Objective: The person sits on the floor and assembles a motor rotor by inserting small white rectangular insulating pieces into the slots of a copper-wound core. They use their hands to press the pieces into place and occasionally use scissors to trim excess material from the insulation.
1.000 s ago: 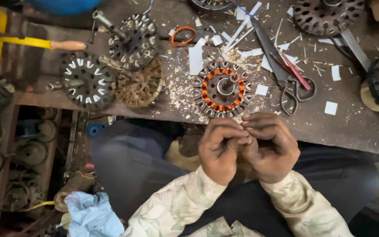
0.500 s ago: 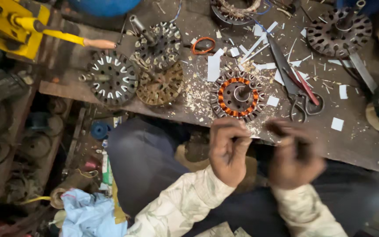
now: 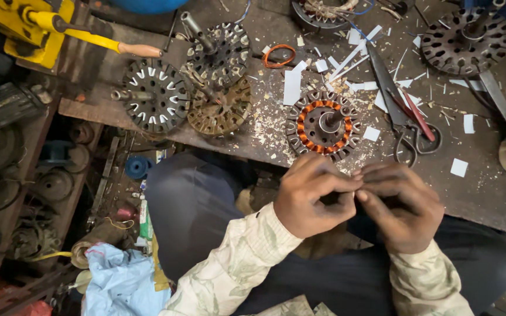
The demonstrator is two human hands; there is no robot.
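Low in the frame's centre, the left hand (image 3: 311, 196) and right hand (image 3: 402, 205) press fingertips together, pinching something too small to make out, probably a paper slip being folded. Just above lies the round copper-wound motor stator (image 3: 322, 124), the likely recipient. Half a second ago, the hands were apart.

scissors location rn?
Head view, right of centre: the scissors lie on the workbench, just right of the copper-wound stator, among white paper scraps, beyond the right hand.
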